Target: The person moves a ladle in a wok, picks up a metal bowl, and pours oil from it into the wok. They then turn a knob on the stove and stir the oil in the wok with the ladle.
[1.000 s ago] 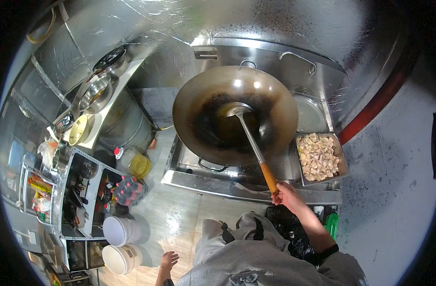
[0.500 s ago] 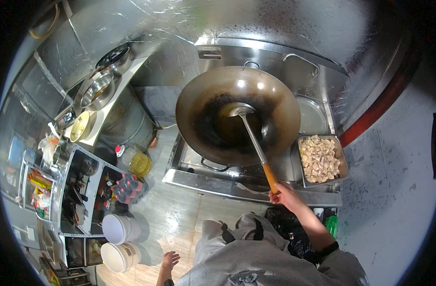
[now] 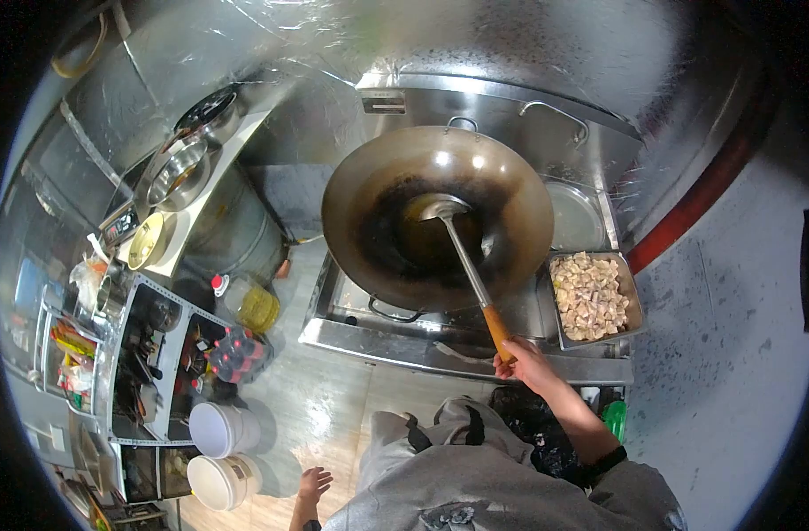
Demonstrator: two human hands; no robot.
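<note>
Holding spatula (image 3: 465,261) by handle (image 3: 496,330): right grip (image 3: 525,364); left grip (image 3: 315,483) unclenched, empty. Probably stiff, head-heavy; hold handle (wood likely cooler).

Wooden-handled metal spatula (image 3: 469,265) aslant in wide, dark-bottomed wok (image 3: 360,190)

Right hand (image 3: 523,364) curled, left hand (image 3: 314,482) loose

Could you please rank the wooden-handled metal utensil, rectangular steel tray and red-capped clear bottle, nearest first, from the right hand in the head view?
1. Utensil: held in the right hand.
2. Tray: ahead, to the right.
3. Bottle: farthest, on the left.
</note>
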